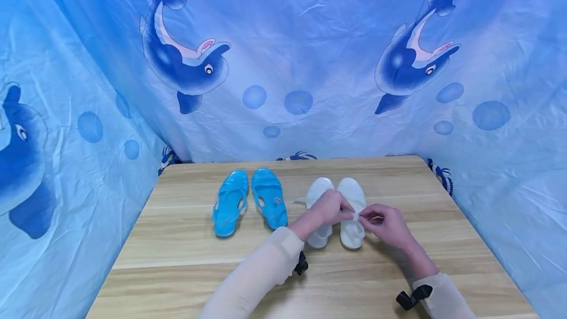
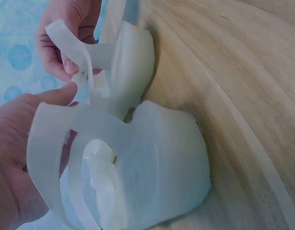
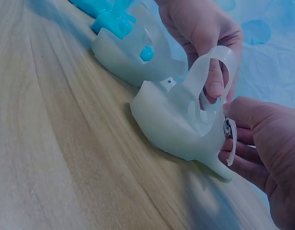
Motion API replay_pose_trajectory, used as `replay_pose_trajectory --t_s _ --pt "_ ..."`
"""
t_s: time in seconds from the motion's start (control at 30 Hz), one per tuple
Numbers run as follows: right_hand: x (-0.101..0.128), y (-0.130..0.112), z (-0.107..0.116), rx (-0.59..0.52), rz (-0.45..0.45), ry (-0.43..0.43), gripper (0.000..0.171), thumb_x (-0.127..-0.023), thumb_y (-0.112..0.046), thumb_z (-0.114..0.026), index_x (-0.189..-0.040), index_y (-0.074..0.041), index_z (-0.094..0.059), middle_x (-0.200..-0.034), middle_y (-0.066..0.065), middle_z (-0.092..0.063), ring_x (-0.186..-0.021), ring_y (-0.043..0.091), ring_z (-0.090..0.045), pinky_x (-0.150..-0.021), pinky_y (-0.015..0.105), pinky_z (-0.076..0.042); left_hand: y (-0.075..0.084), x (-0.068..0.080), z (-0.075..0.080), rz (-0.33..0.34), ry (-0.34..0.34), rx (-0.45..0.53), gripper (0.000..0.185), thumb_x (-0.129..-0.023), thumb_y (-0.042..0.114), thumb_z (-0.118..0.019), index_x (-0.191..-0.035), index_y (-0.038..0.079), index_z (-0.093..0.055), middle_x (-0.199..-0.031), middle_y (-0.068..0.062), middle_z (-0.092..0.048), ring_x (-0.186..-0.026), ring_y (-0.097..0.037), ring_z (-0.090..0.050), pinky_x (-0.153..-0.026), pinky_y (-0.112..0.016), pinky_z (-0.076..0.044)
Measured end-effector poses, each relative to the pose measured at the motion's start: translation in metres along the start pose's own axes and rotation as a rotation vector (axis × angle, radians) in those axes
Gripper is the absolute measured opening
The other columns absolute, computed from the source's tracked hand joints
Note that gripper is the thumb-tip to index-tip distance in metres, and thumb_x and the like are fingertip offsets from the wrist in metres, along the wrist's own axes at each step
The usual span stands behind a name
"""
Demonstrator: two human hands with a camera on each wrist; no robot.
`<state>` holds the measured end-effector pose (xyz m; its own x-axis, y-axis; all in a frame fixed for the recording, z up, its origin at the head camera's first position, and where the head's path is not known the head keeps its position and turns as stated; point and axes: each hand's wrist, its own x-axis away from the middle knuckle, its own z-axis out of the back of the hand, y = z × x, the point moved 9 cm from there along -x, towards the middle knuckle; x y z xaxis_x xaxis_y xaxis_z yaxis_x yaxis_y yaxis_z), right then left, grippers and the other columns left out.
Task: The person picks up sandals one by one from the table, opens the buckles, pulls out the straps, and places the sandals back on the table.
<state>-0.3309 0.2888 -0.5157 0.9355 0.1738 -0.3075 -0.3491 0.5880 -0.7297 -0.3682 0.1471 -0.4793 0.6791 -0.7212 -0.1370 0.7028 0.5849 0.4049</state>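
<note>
Two white translucent sandals stand side by side right of the table's middle, toes toward the back. At the right-hand white sandal [image 1: 352, 190], both hands meet by the strap. My left hand [image 1: 329, 207] reaches over the left-hand white sandal [image 1: 317, 189] and pinches the strap between thumb and finger. From the right side, my right hand [image 1: 390, 225] pinches the strap by a small metal buckle [image 3: 228, 127]. In the right wrist view, the ankle strap [image 3: 203, 71] arches up above the heel. Fingers partly hide the buckle.
A pair of bright blue sandals [image 1: 230, 206] sits on the wooden table [image 1: 186, 270], left of the white pair. Blue cloth [image 1: 274, 53] with printed dolphins hangs behind the table and at its sides.
</note>
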Motion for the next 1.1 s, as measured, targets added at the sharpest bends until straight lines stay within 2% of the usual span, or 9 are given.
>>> replay_pose_trajectory --t_s 0.23,0.3,0.47,0.63,0.73,0.9,1.0,1.1 --pt "-0.002 0.001 -0.004 -0.018 -0.010 -0.014 0.013 -0.091 -0.007 -0.084 -0.098 -0.015 -0.078 -0.094 0.002 -0.079 -0.083 0.002 -0.073 -0.075 0.022 -0.063 -0.009 0.003 -0.002 0.058 0.032 0.072 0.013 -0.094 0.028 -0.083 -0.105 0.021 -0.087 -0.095 0.008 -0.084 -0.065 0.007 -0.053 -0.062 -0.008 -0.040" --pt "-0.002 0.001 -0.004 -0.016 -0.002 -0.016 0.013 -0.091 -0.006 -0.084 -0.098 -0.015 -0.077 -0.093 0.003 -0.078 -0.083 0.002 -0.072 -0.074 0.022 -0.063 -0.008 0.003 -0.004 0.061 0.056 0.063 0.013 -0.093 0.028 -0.084 -0.104 0.021 -0.087 -0.093 0.009 -0.084 -0.063 0.007 -0.052 -0.060 -0.009 -0.040" --pt "-0.001 -0.004 -0.002 0.002 0.065 -0.012 0.016 -0.090 -0.001 -0.082 -0.096 -0.015 -0.075 -0.091 0.003 -0.077 -0.081 0.002 -0.070 -0.072 0.023 -0.062 0.006 0.000 -0.006 0.026 0.087 0.009 0.017 -0.092 0.028 -0.081 -0.108 0.023 -0.087 -0.094 0.012 -0.083 -0.060 0.004 -0.051 -0.061 -0.008 -0.042" --pt "-0.001 -0.003 0.000 -0.031 0.086 -0.012 0.021 -0.089 0.003 -0.081 -0.097 -0.016 -0.075 -0.092 0.005 -0.077 -0.080 0.003 -0.071 -0.071 0.023 -0.062 0.017 -0.005 -0.005 -0.027 0.068 -0.073 0.015 -0.096 0.035 -0.081 -0.106 0.026 -0.086 -0.096 0.012 -0.083 -0.067 0.006 -0.059 -0.067 -0.007 -0.045" --pt "-0.001 0.000 -0.001 -0.074 0.081 -0.011 0.021 -0.089 0.003 -0.081 -0.096 -0.015 -0.075 -0.091 0.008 -0.076 -0.080 0.003 -0.071 -0.071 0.024 -0.063 0.015 -0.005 -0.006 -0.028 0.055 -0.030 0.012 -0.095 0.032 -0.082 -0.103 0.024 -0.087 -0.093 0.011 -0.083 -0.065 0.006 -0.058 -0.064 -0.007 -0.043" --pt "-0.002 0.001 -0.002 -0.102 0.111 -0.004 0.023 -0.089 0.003 -0.081 -0.096 -0.017 -0.074 -0.090 0.006 -0.076 -0.079 0.005 -0.072 -0.071 0.024 -0.063 0.011 -0.003 -0.003 -0.049 0.077 0.041 0.009 -0.094 0.024 -0.082 -0.101 0.022 -0.087 -0.091 0.010 -0.084 -0.058 0.007 -0.049 -0.057 -0.006 -0.038" --pt "-0.002 0.000 -0.003 -0.120 0.141 0.006 0.026 -0.088 0.006 -0.081 -0.095 -0.018 -0.073 -0.089 0.003 -0.076 -0.079 0.005 -0.072 -0.072 0.023 -0.063 0.010 -0.002 -0.001 -0.074 0.087 0.051 0.010 -0.094 0.024 -0.082 -0.101 0.021 -0.087 -0.090 0.009 -0.084 -0.059 0.009 -0.049 -0.058 -0.004 -0.038" --pt "-0.001 -0.001 -0.005 -0.144 0.168 0.017 0.026 -0.087 0.008 -0.081 -0.094 -0.016 -0.073 -0.089 0.003 -0.076 -0.080 0.006 -0.072 -0.072 0.022 -0.062 0.005 -0.001 0.000 -0.062 0.090 0.079 0.009 -0.093 0.023 -0.082 -0.099 0.020 -0.088 -0.089 0.009 -0.083 -0.061 0.010 -0.050 -0.059 -0.004 -0.039"
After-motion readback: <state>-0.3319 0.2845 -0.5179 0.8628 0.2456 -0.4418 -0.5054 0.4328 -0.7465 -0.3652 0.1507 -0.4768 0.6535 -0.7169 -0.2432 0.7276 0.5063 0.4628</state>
